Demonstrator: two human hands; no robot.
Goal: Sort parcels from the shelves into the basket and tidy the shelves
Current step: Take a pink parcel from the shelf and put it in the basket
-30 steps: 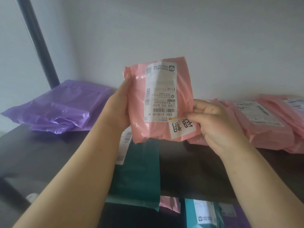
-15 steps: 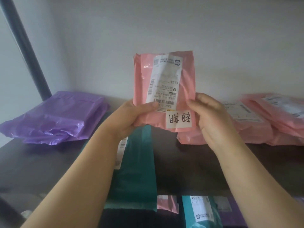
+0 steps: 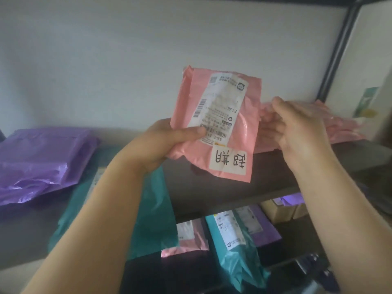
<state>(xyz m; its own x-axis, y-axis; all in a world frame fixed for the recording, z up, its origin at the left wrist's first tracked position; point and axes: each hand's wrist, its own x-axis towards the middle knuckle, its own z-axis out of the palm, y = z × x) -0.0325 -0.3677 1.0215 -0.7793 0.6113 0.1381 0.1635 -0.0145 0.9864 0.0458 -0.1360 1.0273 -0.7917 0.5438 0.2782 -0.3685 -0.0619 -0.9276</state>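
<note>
My left hand (image 3: 163, 143) grips a pink parcel (image 3: 239, 128) by its lower left edge, thumb across the white shipping label, and holds it up in front of the wall above the dark shelf (image 3: 222, 187). A handwritten white sticker sits at the parcel's bottom. My right hand (image 3: 297, 128) is off that parcel, fingers relaxed, reaching to the stack of pink parcels (image 3: 343, 126) at the shelf's right end; whether it touches them is unclear. A teal parcel (image 3: 152, 209) lies on the shelf under my left forearm.
Purple parcels (image 3: 40, 160) are piled at the shelf's left. On the lower shelf lie a pink parcel (image 3: 186, 236), a teal one (image 3: 235, 247), a purple one (image 3: 261, 225) and cardboard boxes (image 3: 280, 211). A black upright post (image 3: 337, 49) stands at the right.
My right hand has let go of the pink parcel and moved right to the pink stack. My left hand alone now holds the parcel. The view has swung right.
</note>
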